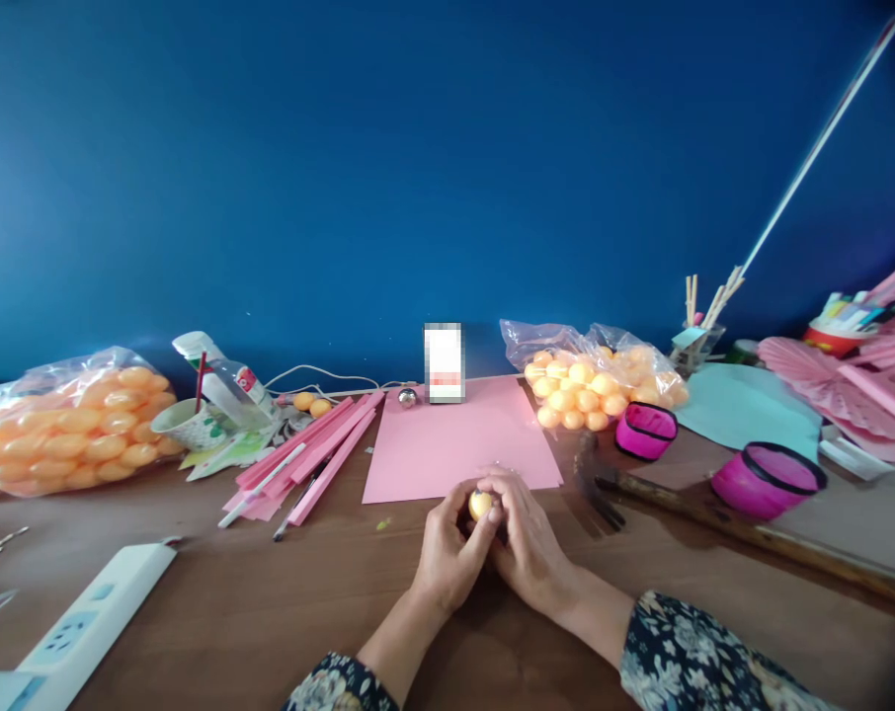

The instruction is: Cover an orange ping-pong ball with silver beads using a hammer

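A small yellow ball (pixel 480 505), about the size of the table tennis balls nearby, sits between my two hands just off the near edge of a pink paper sheet (pixel 454 444). My left hand (pixel 451 548) curls round its left side, with the thumb across the front. From the right, the fingers of my right hand (pixel 526 538) close over its top and side. A small dark spot shows at the ball's upper edge; its back and underside are hidden.
Bags of orange balls (pixel 92 425) (pixel 577 385) lie left and right. A hammer (pixel 714 518) and magenta mesh bands (pixel 766 484) are at right. Pink strips (pixel 306 454), a bottle (pixel 225 370), a paper cup (pixel 188 425) and a power strip (pixel 84 622) are at left; a phone (pixel 444 365) stands behind.
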Tool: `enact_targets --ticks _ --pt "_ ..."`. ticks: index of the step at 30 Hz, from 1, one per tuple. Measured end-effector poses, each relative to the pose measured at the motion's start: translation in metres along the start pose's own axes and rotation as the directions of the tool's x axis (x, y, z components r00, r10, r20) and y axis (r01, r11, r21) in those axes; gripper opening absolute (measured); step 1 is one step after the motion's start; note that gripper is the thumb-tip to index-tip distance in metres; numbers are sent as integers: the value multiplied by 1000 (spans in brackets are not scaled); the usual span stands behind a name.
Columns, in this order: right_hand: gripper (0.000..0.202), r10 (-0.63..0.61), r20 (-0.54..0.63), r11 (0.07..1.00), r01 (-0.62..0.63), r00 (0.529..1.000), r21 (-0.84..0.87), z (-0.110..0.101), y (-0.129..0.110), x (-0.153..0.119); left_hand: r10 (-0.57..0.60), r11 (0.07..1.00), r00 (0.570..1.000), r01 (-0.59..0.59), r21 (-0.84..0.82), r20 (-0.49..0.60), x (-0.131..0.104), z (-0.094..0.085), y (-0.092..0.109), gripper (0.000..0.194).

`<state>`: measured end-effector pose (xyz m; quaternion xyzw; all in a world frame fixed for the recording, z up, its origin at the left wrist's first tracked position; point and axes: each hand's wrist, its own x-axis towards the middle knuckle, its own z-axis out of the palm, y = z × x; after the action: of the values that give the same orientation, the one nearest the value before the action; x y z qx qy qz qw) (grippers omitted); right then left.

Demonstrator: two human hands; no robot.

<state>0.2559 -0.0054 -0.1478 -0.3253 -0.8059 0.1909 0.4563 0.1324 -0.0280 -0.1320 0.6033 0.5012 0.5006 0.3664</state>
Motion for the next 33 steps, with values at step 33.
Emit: enact_targets --ticks 33 --pt "37 -25 49 1000 24 998 19 -1 4 2 -5 1000 999 3 28 48 1 -3 -1 24"
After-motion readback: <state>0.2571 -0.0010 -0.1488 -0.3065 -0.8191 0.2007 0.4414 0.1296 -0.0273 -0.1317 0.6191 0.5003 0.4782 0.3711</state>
